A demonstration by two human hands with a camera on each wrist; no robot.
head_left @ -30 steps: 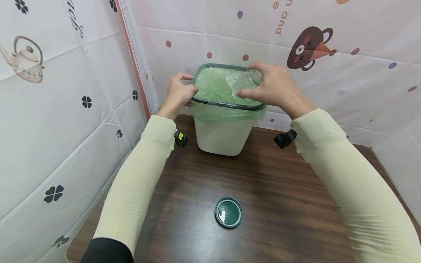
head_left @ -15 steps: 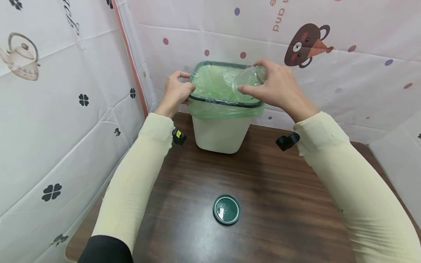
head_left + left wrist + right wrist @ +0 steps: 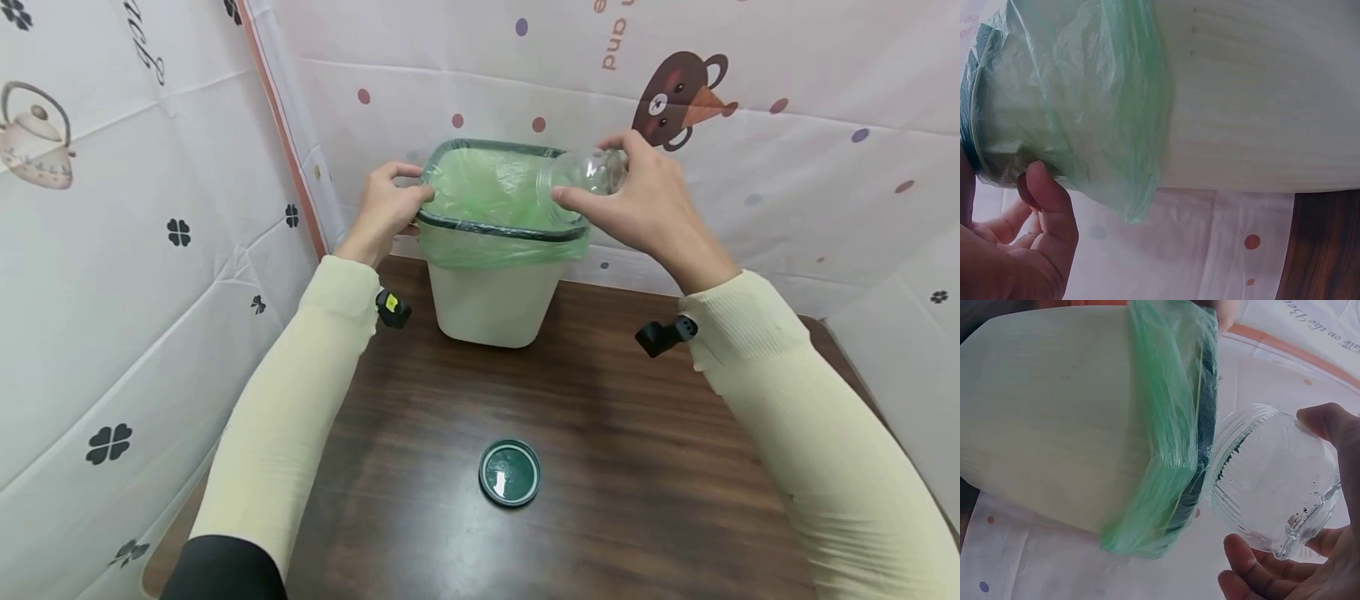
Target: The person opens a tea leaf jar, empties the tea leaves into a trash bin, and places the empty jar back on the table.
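Since a second ago the right hand (image 3: 645, 208) has drawn the clear glass jar (image 3: 581, 177) up and rightward, from low inside the bin's mouth to its right rim; the left hand (image 3: 386, 208) has stayed where it was. Right thumb and fingers curl round the jar's base end, holding it tipped on its side with the open, threaded mouth turned toward the bin. In the right wrist view the jar (image 3: 1272, 481) sits just beside the dark rim band, and I cannot tell whether glass and rim touch; dark specks cling inside the glass, and the palm hides part of the base. Left fingers wrap the left edge of the waste bin (image 3: 491, 304), the thumb (image 3: 1047, 200) pressing the green bin liner (image 3: 487, 187) folded over the rim. Most of that hand is cut off in its wrist view. The bin's inside bottom is hidden by liner. Nearer the person, a green lid (image 3: 510, 472) lies flat on the dark wooden table (image 3: 637, 467), well apart from both hands.
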